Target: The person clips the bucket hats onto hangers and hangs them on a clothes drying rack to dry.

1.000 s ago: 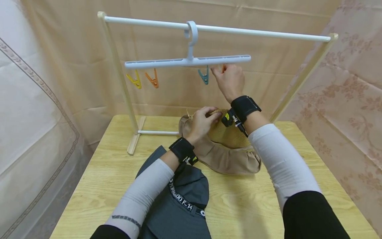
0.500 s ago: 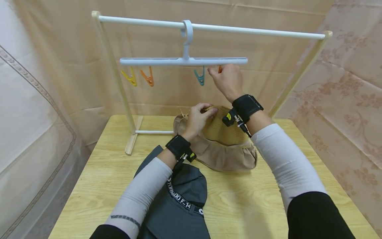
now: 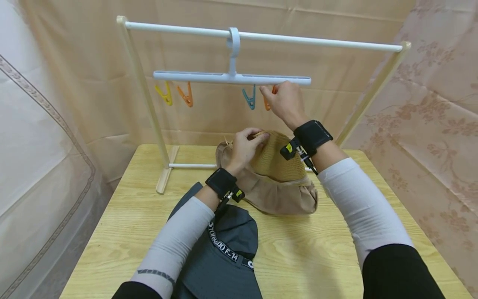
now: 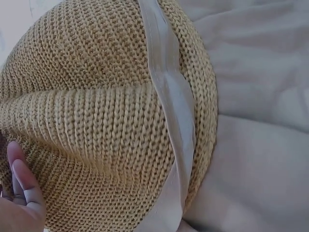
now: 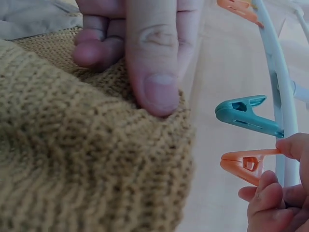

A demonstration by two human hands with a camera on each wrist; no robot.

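A tan woven sun hat point(image 3: 281, 160) with a gathered beige fabric brim stands on the table below the hanger. My left hand point(image 3: 243, 153) pinches the top of its crown between thumb and fingers, and the weave folds there in the left wrist view. Above and to the right, my right hand point(image 3: 286, 101) pinches the arms of an orange clip point(image 5: 246, 162) near the right end of the pale blue hanger point(image 3: 201, 77). In the right wrist view the clip's tip is apart from the hat. Beside it hangs a teal clip point(image 5: 244, 113).
A yellow clip point(image 3: 164, 94) and another orange clip point(image 3: 186, 94) hang at the hanger's left. The hanger hooks over the white rod point(image 3: 317, 41) of a wooden-legged rack. A dark grey cap point(image 3: 224, 257) with a lettered band lies in front, under the left forearm.
The hanger swings slightly and its right end dips. More of the right-hand orange clip shows below my fingers. Both hands keep their grips, and the hat shifts slightly left in view.
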